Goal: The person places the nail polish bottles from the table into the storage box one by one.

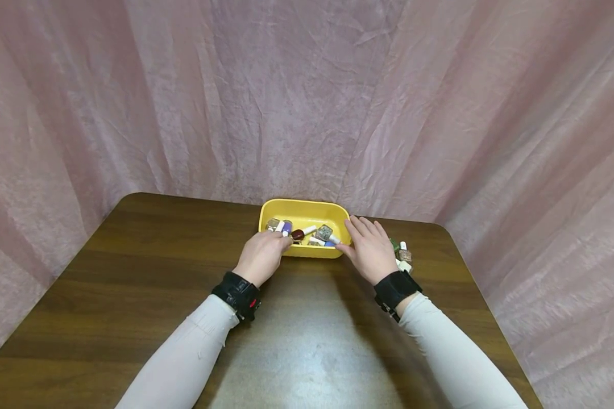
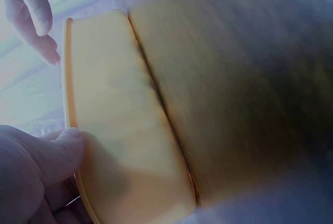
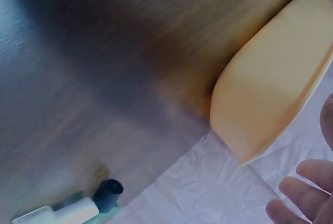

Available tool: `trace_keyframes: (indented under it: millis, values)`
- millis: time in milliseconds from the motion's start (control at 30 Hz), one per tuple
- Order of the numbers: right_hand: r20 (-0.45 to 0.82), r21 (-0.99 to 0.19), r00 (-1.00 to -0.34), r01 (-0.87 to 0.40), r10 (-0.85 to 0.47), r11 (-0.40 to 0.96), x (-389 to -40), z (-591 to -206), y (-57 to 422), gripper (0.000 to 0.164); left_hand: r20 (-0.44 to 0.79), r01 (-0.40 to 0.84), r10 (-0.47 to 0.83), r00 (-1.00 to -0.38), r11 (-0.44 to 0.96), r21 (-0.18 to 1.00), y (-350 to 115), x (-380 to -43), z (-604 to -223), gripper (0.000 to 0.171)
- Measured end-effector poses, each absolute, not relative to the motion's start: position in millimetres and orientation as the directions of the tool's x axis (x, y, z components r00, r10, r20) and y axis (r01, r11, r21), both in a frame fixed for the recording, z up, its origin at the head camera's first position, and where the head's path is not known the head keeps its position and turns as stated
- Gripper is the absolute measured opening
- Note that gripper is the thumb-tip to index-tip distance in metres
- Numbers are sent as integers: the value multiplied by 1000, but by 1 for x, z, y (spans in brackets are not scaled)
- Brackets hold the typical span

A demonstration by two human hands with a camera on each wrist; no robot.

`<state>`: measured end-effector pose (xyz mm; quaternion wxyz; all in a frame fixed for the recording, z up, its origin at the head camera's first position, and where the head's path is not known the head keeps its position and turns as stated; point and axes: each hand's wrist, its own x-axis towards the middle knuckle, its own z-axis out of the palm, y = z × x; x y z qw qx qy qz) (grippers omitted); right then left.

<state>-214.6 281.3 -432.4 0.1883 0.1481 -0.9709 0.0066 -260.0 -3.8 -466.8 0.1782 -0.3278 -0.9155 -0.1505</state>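
Observation:
A yellow plastic bin (image 1: 307, 208) stands at the far edge of the table with several nail polish bottles in it. Among them are a dark red bottle (image 1: 298, 234), a silver glitter bottle (image 1: 324, 232) and a purple bottle (image 1: 287, 226). My left hand (image 1: 260, 257) grips the bin's near rim toward the left, its thumb (image 2: 67, 140) against the outer wall and the fingers over the inside. At the bin's right end is my right hand (image 1: 372, 250), fingers extended and spread. In the right wrist view its fingertips (image 3: 291, 186) show apart from the bin wall.
More nail polish bottles (image 1: 405, 255) lie on the table right of my right hand, partly hidden by it. One black cap (image 3: 108, 195) shows among them in the right wrist view. A pink curtain (image 1: 307, 102) hangs right behind the wooden table (image 1: 148, 272).

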Motion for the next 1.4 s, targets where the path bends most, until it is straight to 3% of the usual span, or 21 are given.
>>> trace_keyframes:
  millis: [833,1400]
  values:
    - [391,0,-888,-263,-243,965,-180,-435,324,70,420,650,545,-726,743,160,-4,-261,-464,8]
    - [427,-5,-879,-236,-212,972,-160,-442,348,70,468,667,546,-695,732,137,-4,-260,-468,6]
